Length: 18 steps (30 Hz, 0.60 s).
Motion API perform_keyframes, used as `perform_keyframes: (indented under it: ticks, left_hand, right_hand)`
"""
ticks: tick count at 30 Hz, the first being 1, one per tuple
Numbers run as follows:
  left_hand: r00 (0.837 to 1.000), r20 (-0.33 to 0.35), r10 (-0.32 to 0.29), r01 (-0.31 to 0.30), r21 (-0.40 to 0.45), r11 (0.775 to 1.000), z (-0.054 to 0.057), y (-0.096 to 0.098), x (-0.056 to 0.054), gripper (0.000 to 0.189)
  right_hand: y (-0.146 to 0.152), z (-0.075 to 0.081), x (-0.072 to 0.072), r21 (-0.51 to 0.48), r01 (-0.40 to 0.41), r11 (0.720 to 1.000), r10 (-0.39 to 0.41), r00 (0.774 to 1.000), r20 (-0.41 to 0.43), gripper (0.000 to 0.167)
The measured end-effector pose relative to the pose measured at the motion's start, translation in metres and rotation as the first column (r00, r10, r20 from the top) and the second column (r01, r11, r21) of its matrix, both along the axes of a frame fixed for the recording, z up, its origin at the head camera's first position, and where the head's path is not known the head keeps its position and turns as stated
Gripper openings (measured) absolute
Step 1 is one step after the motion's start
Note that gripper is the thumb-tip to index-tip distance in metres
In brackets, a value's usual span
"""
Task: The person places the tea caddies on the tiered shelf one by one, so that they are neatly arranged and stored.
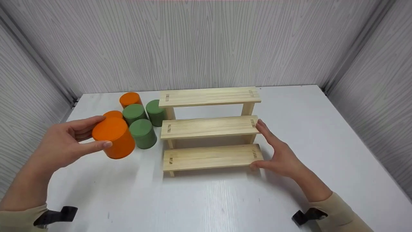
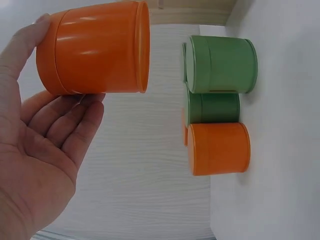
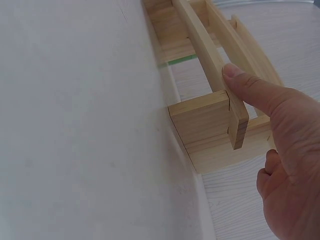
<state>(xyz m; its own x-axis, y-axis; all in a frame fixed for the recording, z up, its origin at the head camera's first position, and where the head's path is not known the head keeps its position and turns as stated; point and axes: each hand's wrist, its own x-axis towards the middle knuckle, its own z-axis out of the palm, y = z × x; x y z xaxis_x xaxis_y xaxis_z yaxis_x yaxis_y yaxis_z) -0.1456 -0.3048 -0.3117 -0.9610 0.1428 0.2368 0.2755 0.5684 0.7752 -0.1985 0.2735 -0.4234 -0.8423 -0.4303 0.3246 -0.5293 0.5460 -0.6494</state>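
Note:
My left hand [image 1: 69,141] grips an orange round canister [image 1: 117,140] between thumb and fingers, raised above the table. The left wrist view shows the same canister [image 2: 95,47] held on its side walls by the left hand [image 2: 45,130]. A three-step wooden shelf [image 1: 210,127] stands in the middle of the table. At its right end, my right hand [image 1: 281,154] grips the shelf, the thumb on the front edge of the lowest plank and a fingertip at the middle plank. In the right wrist view the thumb [image 3: 255,90] presses that plank's edge; other fingers are partly hidden.
Left of the shelf stand several canisters: green ones [image 1: 143,133] close to its side, an orange one [image 1: 130,99] at the back, and another orange one [image 1: 112,114] partly hidden behind the held canister. Pale wood-grain panels [image 1: 206,45] wall in the white table [image 1: 199,203].

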Motion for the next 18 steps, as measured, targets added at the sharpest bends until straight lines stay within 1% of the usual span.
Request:
perform_keyframes:
  ticks: [5, 9, 13, 18]
  left_hand:
    - [0.994, -0.076, -0.073, 0.071, -0.028, 0.997, 0.015, 0.024, 0.003, 0.069]
    - [0.983, -0.113, -0.144, 0.141, -0.031, 0.99, 0.024, 0.045, 0.005, 0.069]
    - [0.972, -0.104, -0.213, 0.211, -0.024, 0.977, 0.03, 0.064, 0.005, 0.069]
    - [0.953, -0.073, -0.293, 0.295, 0.012, 0.955, 0.034, 0.085, 0.0, 0.071]
  right_hand:
    - [0.0, 0.002, 0.001, 0.01, 0.011, 1.0, -0.011, 1.0, 0.011, 0.127]
    - [-0.001, 0.001, 0.001, 0.018, 0.013, 1.0, -0.014, 1.0, 0.016, 0.127]
    - [-0.001, 0.001, 0.001, 0.023, 0.015, 1.0, -0.016, 1.0, 0.021, 0.127]
    - [-0.001, 0.002, 0.001, 0.021, 0.006, 1.0, -0.007, 1.0, 0.011, 0.127]
